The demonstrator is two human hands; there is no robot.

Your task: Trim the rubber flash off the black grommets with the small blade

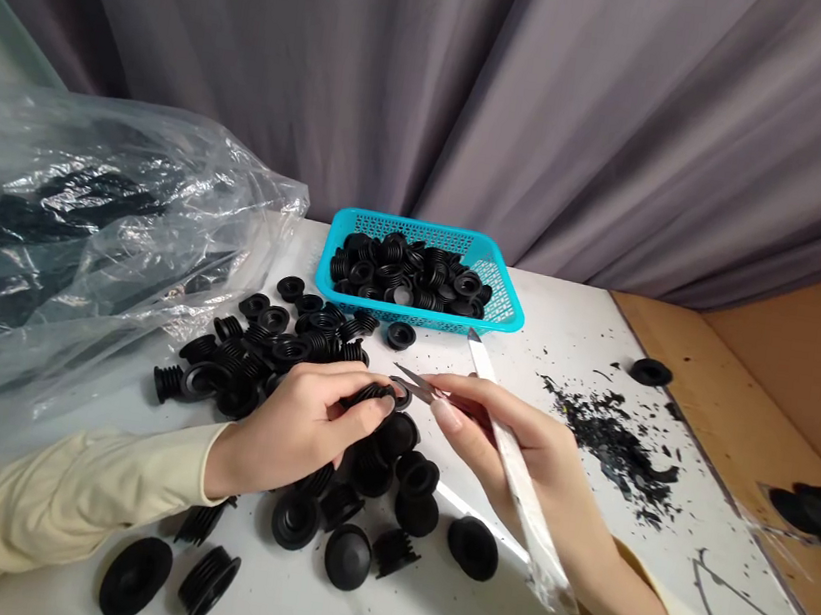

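Note:
My left hand [312, 421] pinches a black ribbed plug [375, 394], its flanged end turned toward my right hand. My right hand [514, 442] is closed round a small dark tool with two pointed tips [412, 381]; whether it is tweezers or snips I cannot tell. Those tips are at the plug's rim. The same hand also carries a long white-wrapped tool with a dark pointed end [505, 451], lying across the palm. Loose black plugs [291, 347] are heaped under and behind my left hand, and several more lie nearer me.
A turquoise basket [512, 311] full of black plugs stands at the back. On the left is a clear plastic bag [244, 195] with dark contents. Black shavings [619, 446] are scattered on the right, near a single plug [650, 371]. A grey curtain [440, 80] hangs behind.

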